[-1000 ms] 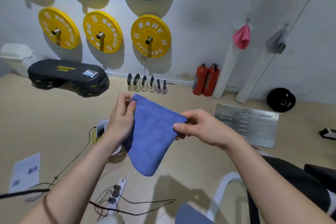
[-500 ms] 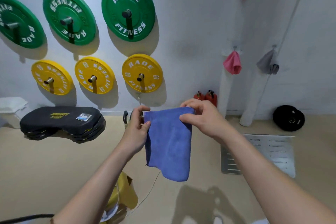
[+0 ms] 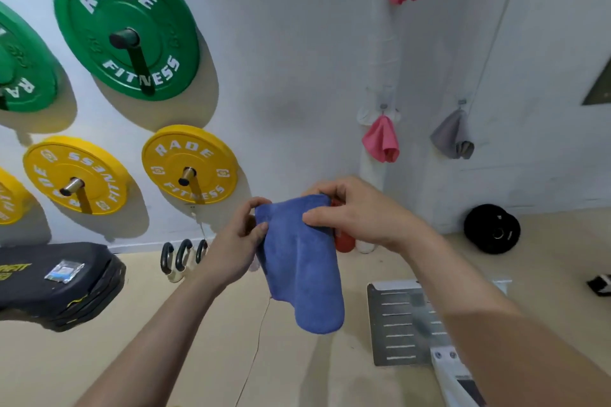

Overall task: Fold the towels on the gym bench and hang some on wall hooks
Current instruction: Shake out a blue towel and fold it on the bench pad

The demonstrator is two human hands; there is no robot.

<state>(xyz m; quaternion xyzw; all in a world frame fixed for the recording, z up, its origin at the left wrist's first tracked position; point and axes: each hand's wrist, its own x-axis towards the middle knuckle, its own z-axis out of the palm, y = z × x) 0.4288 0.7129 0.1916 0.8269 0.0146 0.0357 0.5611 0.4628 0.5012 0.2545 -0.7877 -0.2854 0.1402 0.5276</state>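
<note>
towel [image 3: 301, 274] pinched by left hand [image 3: 231, 241], right hand [image 3: 363, 218], rade fitness plate [image 3: 99, 23]

Bare white wall [image 3: 297, 59] open ahead of the blue microfibre towel [image 3: 301, 268] pinched by left hand [image 3: 231, 241] and right hand [image 3: 360, 218], bounded left by green round weight plate [image 3: 127, 26] and yellow round weight plate [image 3: 190, 163], right by hooked pink cloth towel [image 3: 380, 140] and grey cloth towel [image 3: 451, 135].
</note>
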